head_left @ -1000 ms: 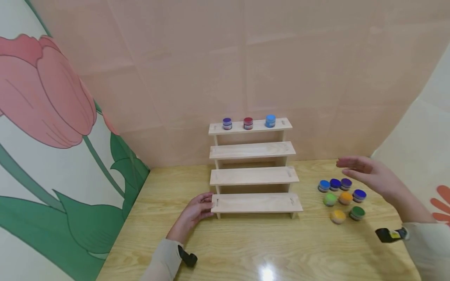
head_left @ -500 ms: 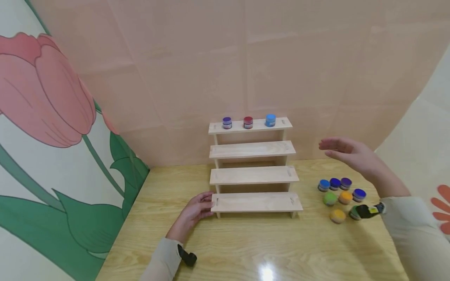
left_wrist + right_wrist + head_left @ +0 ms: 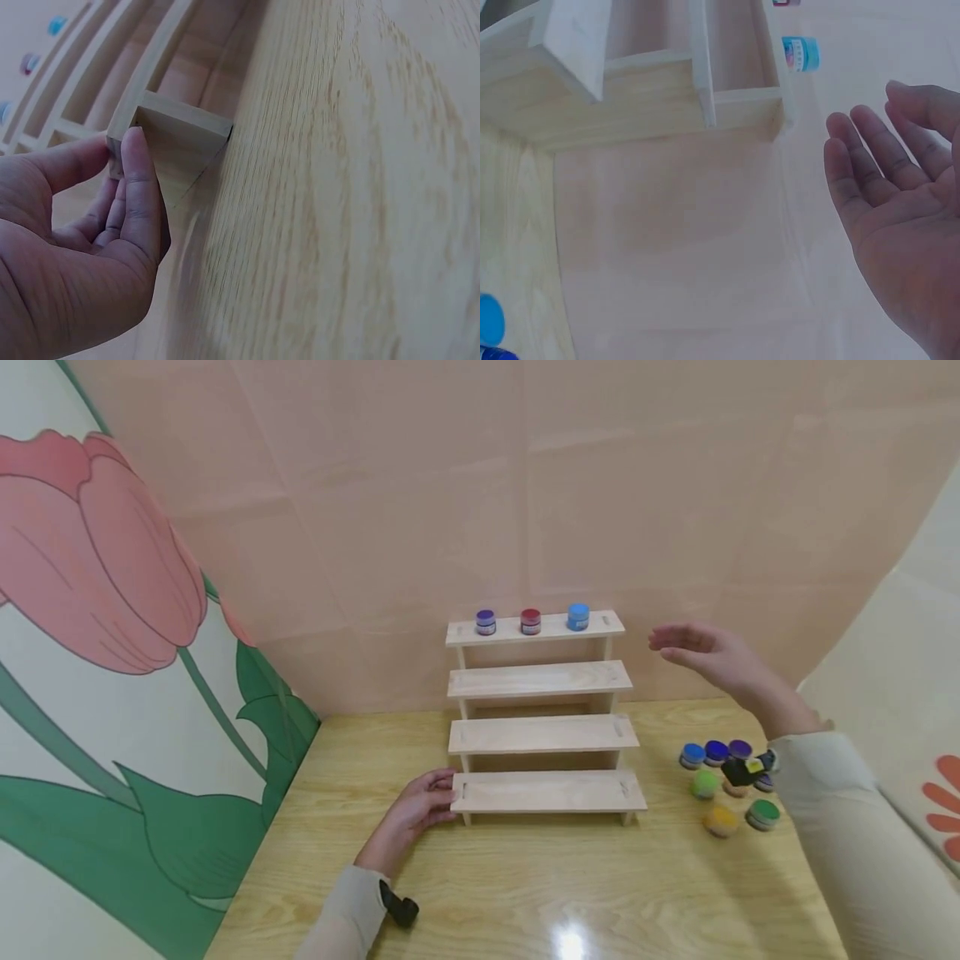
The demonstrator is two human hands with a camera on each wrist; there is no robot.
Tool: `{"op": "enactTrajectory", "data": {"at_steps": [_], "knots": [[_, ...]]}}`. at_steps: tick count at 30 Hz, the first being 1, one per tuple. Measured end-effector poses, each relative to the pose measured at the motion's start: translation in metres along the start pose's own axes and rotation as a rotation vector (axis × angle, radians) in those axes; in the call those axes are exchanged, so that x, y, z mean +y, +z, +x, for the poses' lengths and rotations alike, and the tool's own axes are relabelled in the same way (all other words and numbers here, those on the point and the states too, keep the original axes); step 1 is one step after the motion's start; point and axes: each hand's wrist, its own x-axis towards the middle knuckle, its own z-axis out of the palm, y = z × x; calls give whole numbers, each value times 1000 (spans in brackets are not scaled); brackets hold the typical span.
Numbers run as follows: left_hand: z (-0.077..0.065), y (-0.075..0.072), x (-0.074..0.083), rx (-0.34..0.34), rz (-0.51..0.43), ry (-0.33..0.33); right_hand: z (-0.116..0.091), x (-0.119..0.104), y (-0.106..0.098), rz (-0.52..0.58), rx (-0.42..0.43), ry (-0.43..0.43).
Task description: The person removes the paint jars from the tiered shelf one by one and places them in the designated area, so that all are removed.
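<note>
A stepped wooden rack [image 3: 543, 735] with several tiers stands on the table. My left hand [image 3: 411, 814] pinches the left end of its lowest board; in the left wrist view the thumb and fingers [image 3: 136, 172] lie on either side of the board's corner. On the top tier sit a purple-lidded jar [image 3: 486, 622], a red-lidded jar [image 3: 531, 622] and a light blue jar [image 3: 578, 617]. My right hand [image 3: 708, 653] hovers in the air to the right of the upper tiers, fingers loosely bent and holding nothing. The light blue jar [image 3: 801, 54] is nearest to it in the right wrist view.
Several small jars stand grouped on the right of the table, among them a green one [image 3: 763, 814], a yellow one [image 3: 721, 820] and a blue one [image 3: 692, 755]. My right sleeve and wrist camera [image 3: 746, 769] partly cover this group. A pinkish backdrop [image 3: 360, 568] rises behind.
My right hand has moved left and up, from above the loose jars towards the top of the rack. The left hand keeps its hold on the lowest board.
</note>
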Motion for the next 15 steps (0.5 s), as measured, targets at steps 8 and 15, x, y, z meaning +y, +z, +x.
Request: {"op": "enactTrajectory", "data": {"at_steps": [8,15], "knots": [[0,1,3,-1,16,16,21,-9,3,-11,-17,17],[0,0,3,-8,19,9,42,-13,10,67,-22,11]]}}
